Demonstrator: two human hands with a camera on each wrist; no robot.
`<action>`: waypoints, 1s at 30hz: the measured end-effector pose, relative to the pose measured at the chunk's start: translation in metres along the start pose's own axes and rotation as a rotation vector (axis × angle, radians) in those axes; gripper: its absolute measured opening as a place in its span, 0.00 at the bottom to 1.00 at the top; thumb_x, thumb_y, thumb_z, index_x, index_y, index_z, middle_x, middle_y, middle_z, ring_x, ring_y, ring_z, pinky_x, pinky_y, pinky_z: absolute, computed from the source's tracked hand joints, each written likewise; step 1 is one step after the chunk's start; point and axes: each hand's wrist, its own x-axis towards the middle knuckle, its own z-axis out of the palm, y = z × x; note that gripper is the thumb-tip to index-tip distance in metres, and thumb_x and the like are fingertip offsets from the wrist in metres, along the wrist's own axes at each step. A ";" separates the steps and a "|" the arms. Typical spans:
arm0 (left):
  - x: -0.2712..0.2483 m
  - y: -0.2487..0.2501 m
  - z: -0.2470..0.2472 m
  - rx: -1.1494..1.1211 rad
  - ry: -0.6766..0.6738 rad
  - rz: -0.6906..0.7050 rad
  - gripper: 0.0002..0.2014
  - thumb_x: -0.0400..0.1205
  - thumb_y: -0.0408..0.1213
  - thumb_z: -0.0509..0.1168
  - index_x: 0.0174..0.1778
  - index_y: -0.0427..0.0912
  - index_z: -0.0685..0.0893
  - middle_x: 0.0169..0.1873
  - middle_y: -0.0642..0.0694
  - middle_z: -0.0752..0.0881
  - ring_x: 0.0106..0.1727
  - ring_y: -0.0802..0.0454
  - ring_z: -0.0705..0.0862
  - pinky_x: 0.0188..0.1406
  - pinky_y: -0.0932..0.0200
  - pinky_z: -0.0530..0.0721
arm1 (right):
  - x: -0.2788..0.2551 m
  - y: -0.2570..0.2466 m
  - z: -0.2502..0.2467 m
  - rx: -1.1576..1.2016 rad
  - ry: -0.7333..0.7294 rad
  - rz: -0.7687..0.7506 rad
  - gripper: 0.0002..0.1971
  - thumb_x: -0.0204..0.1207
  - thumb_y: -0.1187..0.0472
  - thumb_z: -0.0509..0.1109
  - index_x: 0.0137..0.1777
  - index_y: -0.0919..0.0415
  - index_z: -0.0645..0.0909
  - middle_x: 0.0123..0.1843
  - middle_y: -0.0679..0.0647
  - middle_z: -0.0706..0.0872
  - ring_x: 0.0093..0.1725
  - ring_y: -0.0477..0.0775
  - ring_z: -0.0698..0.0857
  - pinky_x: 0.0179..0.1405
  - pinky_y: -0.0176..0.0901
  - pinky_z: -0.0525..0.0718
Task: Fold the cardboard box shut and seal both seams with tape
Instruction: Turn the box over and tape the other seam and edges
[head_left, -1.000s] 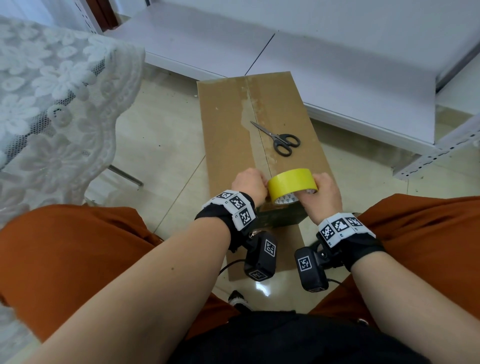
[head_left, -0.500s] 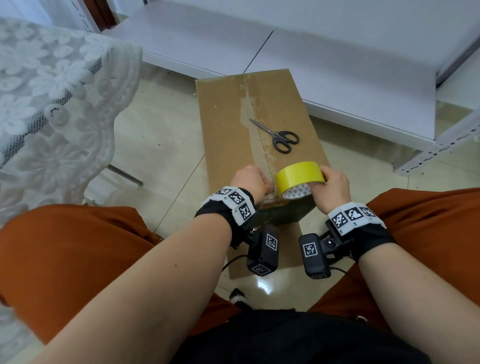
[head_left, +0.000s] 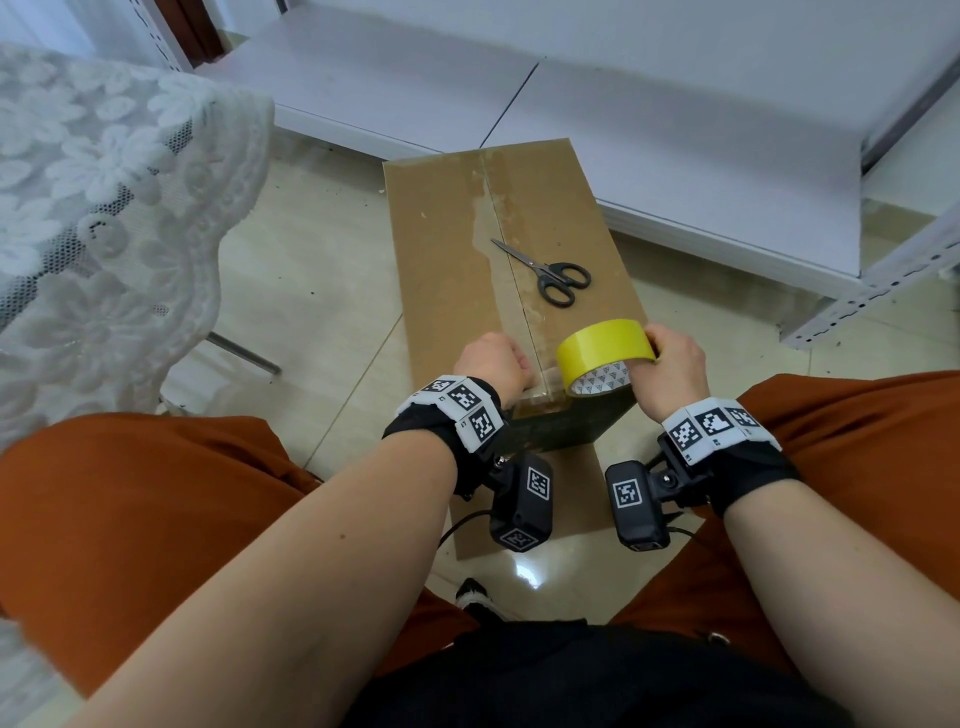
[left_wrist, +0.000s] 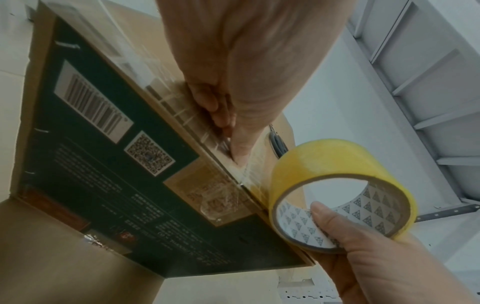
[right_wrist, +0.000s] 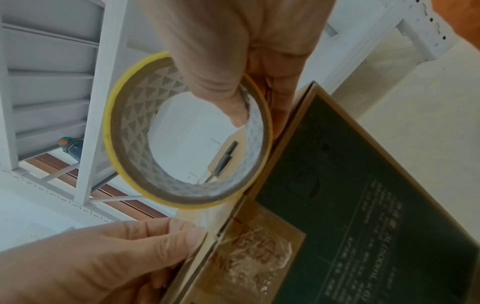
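A brown cardboard box (head_left: 452, 249) lies on the floor with its top flaps folded shut and a seam running down the middle. My left hand (head_left: 511, 371) pinches the clear tape end against the box's near edge, thumb (left_wrist: 240, 150) on top at the seam. My right hand (head_left: 652, 351) grips the yellow tape roll (head_left: 605, 345) just above the box top, thumb (right_wrist: 230, 96) inside the core (right_wrist: 145, 115). A short strip of tape stretches from the roll to the left thumb. Black scissors (head_left: 553, 273) lie on the box top beyond the roll.
The box's dark printed end face (left_wrist: 116, 164) points at me, between my knees in orange trousers (head_left: 130, 509). A lace-covered table (head_left: 93, 208) stands at the left. White shelving boards (head_left: 675, 130) lie behind and to the right of the box. Tiled floor (head_left: 322, 291) surrounds it.
My right hand has drawn the roll a little away from the near edge and to the right, lengthening the tape strip. The left hand stays at the box's near edge.
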 end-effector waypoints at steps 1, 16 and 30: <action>-0.001 0.001 0.000 -0.001 -0.001 -0.001 0.01 0.78 0.34 0.70 0.43 0.44 0.84 0.45 0.47 0.87 0.49 0.50 0.85 0.49 0.57 0.84 | 0.000 0.000 -0.001 0.001 0.003 -0.006 0.06 0.79 0.69 0.63 0.43 0.65 0.80 0.40 0.56 0.80 0.42 0.54 0.76 0.29 0.35 0.65; 0.001 0.014 0.011 0.143 0.063 0.033 0.10 0.79 0.44 0.70 0.48 0.40 0.85 0.44 0.45 0.88 0.45 0.47 0.87 0.46 0.53 0.88 | -0.001 0.009 -0.007 -0.005 0.027 -0.002 0.08 0.78 0.73 0.61 0.41 0.61 0.75 0.40 0.56 0.78 0.41 0.56 0.74 0.39 0.41 0.65; -0.004 0.023 0.016 0.137 -0.004 0.082 0.10 0.81 0.28 0.62 0.35 0.44 0.78 0.40 0.44 0.81 0.45 0.46 0.80 0.42 0.58 0.79 | -0.008 0.017 0.014 -0.143 0.007 0.109 0.11 0.74 0.56 0.70 0.51 0.63 0.83 0.72 0.62 0.69 0.72 0.65 0.64 0.67 0.53 0.67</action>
